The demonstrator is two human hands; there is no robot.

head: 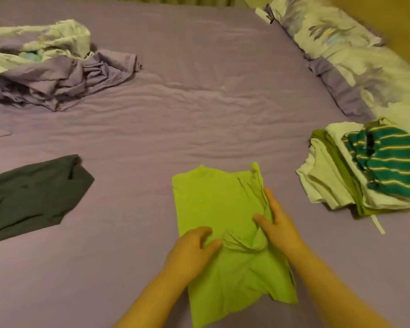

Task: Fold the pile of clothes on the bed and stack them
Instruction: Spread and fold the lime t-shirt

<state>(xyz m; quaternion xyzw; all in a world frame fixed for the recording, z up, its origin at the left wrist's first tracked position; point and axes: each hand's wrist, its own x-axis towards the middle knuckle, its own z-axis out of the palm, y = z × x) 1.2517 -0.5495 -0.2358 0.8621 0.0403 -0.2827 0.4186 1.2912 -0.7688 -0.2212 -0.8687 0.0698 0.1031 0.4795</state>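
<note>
A lime-green shirt (213, 202) lies lengthwise on the purple bed sheet (199, 102), folded into a narrow strip with its collar pointing away from me. My left hand (194, 249) rests on the shirt's lower left part, fingers loosely bent. My right hand (277, 223) holds the shirt's right edge, the thumb pressing into a bunched fold. A stack of folded clothes (336, 176) sits at the right, topped by a green striped garment (388, 164). A dark grey garment (31, 195) lies flat at the left.
A crumpled heap of purple and pale floral fabric (52, 67) lies at the far left of the bed. Floral pillows (346, 58) line the right side. A wooden surface (388, 15) shows at the top right corner.
</note>
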